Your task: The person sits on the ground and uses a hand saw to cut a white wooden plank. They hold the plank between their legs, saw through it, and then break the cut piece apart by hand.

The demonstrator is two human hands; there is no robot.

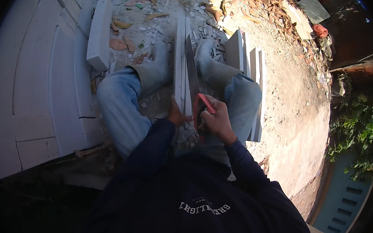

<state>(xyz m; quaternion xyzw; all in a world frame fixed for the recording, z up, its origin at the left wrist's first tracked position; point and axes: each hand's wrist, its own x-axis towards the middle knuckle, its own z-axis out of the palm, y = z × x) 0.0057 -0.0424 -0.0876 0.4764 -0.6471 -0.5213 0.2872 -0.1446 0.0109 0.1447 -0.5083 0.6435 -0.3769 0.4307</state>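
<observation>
Between my lower legs stands a long white block (179, 64), narrow and set on edge, with a lengthwise line along its top. My left hand (177, 113) holds its near end, the thumb side against the block and some fingers hidden. A hand saw (192, 68) with a dark toothed blade and a red handle is in my right hand (217, 119), whose fingers wrap round the grip. The blade points away from me and lies along the block's right side. Whether its teeth are in the block I cannot tell.
White blocks are stacked in a wall (31, 93) on the left, with a loose white block (100, 33) beside it. Several upright slabs (235, 51) stand right of my right leg. White chips and dry leaves (248, 6) litter the ground. Green plants (358, 133) grow far right.
</observation>
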